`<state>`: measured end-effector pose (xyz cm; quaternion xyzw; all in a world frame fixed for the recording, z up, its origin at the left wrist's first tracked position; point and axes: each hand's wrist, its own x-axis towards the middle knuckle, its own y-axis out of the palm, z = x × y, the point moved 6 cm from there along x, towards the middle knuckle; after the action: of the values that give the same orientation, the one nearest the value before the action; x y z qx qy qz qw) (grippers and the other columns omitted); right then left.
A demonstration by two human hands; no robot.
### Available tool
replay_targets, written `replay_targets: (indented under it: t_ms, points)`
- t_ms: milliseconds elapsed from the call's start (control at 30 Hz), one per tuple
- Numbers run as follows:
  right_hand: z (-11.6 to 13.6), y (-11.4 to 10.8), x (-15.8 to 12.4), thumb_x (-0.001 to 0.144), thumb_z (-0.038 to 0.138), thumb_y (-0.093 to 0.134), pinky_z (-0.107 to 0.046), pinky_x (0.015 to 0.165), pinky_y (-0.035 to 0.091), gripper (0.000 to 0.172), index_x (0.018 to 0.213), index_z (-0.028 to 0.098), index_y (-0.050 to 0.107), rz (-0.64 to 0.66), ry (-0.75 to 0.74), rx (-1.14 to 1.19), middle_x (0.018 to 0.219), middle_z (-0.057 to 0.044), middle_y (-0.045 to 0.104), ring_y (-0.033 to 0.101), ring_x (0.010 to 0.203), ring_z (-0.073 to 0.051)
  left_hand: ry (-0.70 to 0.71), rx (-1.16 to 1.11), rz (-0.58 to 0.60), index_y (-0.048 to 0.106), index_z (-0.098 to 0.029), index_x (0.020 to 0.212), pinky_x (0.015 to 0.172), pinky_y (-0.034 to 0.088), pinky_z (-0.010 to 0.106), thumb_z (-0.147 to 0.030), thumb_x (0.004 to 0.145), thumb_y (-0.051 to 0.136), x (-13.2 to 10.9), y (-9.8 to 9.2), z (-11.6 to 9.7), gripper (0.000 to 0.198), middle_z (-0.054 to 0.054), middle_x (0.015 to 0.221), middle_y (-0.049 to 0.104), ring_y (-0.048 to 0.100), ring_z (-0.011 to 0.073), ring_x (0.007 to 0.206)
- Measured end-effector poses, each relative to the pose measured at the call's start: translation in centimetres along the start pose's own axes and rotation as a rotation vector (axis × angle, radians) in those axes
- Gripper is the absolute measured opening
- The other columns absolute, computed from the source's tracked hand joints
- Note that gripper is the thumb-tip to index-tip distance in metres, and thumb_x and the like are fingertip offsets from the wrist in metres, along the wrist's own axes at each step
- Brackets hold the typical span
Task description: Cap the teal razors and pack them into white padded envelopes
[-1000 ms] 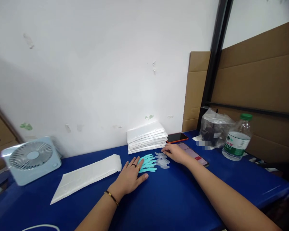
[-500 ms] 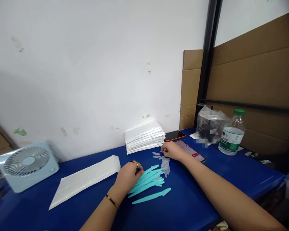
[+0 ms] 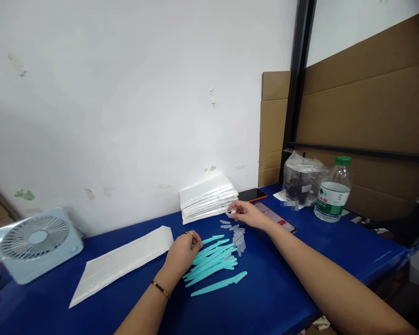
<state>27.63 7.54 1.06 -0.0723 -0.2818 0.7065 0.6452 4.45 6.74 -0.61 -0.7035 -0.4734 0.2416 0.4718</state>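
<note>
Several teal plastic sticks point(image 3: 212, 263) lie fanned out on the blue table point(image 3: 265, 298). My left hand point(image 3: 182, 251) is curled over their left ends and pinches the end of one stick. A small heap of clear plastic caps point(image 3: 238, 236) lies just right of the sticks. Above that heap my right hand point(image 3: 246, 214) pinches one clear cap between its fingertips. One teal stick point(image 3: 219, 284) rests apart, nearer to me.
A stack of white padded envelopes point(image 3: 207, 197) sits against the wall, and one flat white envelope point(image 3: 122, 263) lies at the left. A pale blue fan point(image 3: 33, 242) stands far left. Two phones point(image 3: 253, 194), a plastic bag point(image 3: 302, 179) and a water bottle point(image 3: 330, 190) are at the right, before cardboard.
My left hand went from lying flat on the teal sticks to curled and pinching one, with the sticks now fanned out. My right hand lifted a clear cap off the heap.
</note>
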Motion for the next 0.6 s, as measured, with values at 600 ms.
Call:
replay_targets:
  t_ms: [600]
  points:
    - [0.4, 4.1, -0.3, 0.067, 0.036, 0.068, -0.023, 0.057, 0.045, 0.032, 0.086, 0.011, 0.07, 0.244, -0.009, 0.225, 0.066, -0.003, 0.063, 0.053, 0.057, -0.01, 0.043, -0.158, -0.035, 0.057, -0.019, 0.08, 0.057, 0.038, 0.023, -0.036, 0.081, 0.046, 0.6, -0.2, 0.5, 0.02, -0.001, 0.071, 0.06, 0.054, 0.0132, 0.066]
